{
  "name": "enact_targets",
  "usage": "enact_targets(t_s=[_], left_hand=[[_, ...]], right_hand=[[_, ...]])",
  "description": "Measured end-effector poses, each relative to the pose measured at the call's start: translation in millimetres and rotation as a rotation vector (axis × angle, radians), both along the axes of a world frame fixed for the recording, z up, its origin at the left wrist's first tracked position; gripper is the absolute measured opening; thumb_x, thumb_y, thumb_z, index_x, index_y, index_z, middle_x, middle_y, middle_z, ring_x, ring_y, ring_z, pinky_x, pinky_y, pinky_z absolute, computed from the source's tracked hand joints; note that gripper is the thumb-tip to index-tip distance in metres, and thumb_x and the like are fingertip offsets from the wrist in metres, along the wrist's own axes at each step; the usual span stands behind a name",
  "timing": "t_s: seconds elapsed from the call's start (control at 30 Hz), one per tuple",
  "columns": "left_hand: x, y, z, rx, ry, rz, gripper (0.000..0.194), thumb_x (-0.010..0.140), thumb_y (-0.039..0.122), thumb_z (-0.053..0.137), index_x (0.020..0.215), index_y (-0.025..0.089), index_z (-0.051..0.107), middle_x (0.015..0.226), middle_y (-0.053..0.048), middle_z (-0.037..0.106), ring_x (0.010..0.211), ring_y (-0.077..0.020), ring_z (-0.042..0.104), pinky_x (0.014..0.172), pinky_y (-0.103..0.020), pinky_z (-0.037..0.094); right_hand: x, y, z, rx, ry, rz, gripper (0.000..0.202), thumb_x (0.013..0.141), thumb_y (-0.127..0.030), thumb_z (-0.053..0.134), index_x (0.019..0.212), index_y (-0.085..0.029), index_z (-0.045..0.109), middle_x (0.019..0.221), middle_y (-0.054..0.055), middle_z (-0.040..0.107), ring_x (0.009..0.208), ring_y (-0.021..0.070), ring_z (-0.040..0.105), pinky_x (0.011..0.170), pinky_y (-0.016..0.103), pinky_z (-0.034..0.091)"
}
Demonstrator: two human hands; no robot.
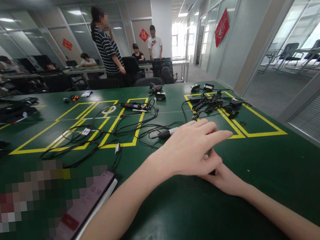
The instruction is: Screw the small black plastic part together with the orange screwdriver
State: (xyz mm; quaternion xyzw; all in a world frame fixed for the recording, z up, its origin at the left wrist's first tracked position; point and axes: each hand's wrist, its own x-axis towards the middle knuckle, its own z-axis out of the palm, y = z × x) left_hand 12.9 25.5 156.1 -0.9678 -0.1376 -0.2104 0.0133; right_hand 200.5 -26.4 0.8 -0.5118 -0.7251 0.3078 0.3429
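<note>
My left hand [192, 147] reaches across the middle of the green table [169, 217], palm down, its forefinger stretched to the right and its thumb bent inward. Just below and partly behind it, my right hand [225, 178] meets it with fingers curled. A small dark thing [212, 172] shows between the two hands, and a speck of red shows by the left fingers. Most of it is covered, so its kind cannot be told. Behind my left hand lies a black and silver handheld tool [165, 133] among black cables.
A lit phone [86, 210] lies left of my left forearm. Tangled black cables [115, 130] cross yellow tape outlines. A cordless drill [154, 88] lies near the far edge; a heap of black cabled parts [209, 102] sits right. Several people are beyond the table.
</note>
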Motion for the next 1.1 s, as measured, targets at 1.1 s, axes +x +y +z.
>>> enact_targets(t_s=[1.1], left_hand=[[-1.9, -0.7, -0.1, 0.004, 0.060, 0.082, 0.050, 0.094, 0.015, 0.040, 0.142, 0.025, 0.045, 0.115, -0.006, 0.058, 0.086, -0.0165, 0.060, 0.072, -0.027, 0.047]], right_hand=[[-0.3, -1.9, 7.3, -0.047, -0.109, -0.018, 0.018, 0.088, -0.030, 0.064, 0.103, -0.020, 0.061, 0.090, 0.004, 0.067, 0.076, 0.0212, 0.061, 0.066, 0.034, 0.050]])
